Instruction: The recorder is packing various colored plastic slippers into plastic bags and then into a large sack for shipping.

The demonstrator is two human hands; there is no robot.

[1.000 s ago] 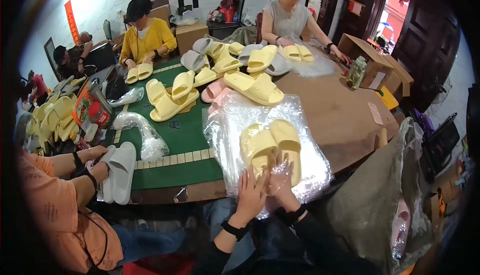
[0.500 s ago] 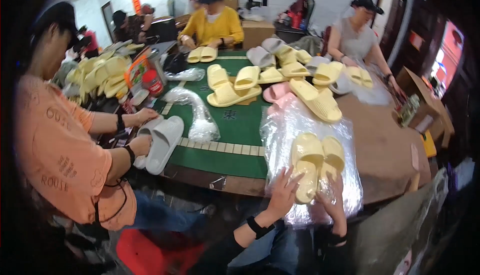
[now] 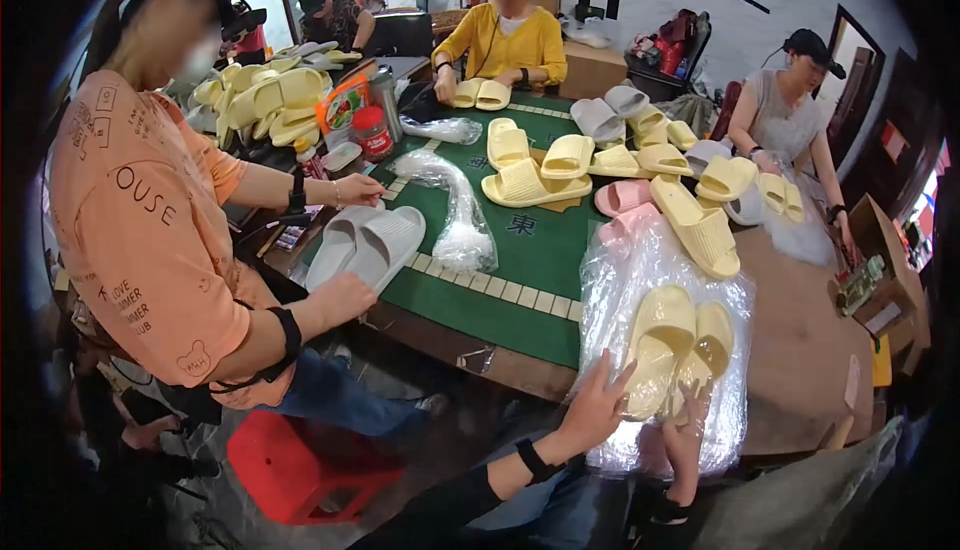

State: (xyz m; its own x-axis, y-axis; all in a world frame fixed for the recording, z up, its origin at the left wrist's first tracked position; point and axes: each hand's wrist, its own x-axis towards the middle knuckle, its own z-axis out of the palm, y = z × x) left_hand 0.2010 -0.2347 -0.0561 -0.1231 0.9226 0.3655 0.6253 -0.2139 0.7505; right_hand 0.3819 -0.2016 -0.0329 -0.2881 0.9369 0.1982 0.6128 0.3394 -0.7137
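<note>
A pair of pale yellow slippers (image 3: 661, 345) lies side by side, toes away from me, on a stack of clear plastic bags (image 3: 600, 290). A shiny film seems to cover them, though I cannot tell whether both are fully inside a bag. My left hand (image 3: 597, 408) is open, fingers stretched, its fingertips against the left slipper's side near the heel. At the heel of the right slipper, my right hand (image 3: 686, 434) has its fingers closed on the slipper's end and the film around it.
Yellow, grey and pink slippers (image 3: 625, 198) are heaped beyond the bags. A crumpled plastic bag (image 3: 460, 215) lies on the green table mat (image 3: 520, 250). At left a co-worker handles grey slippers (image 3: 368, 242); a red stool (image 3: 290, 465) stands below. Two more people work across the table.
The view has swung left, so the table sits farther right in it. My hands stay at the slippers' heels. The co-worker at left has shifted their hands around the grey slippers.
</note>
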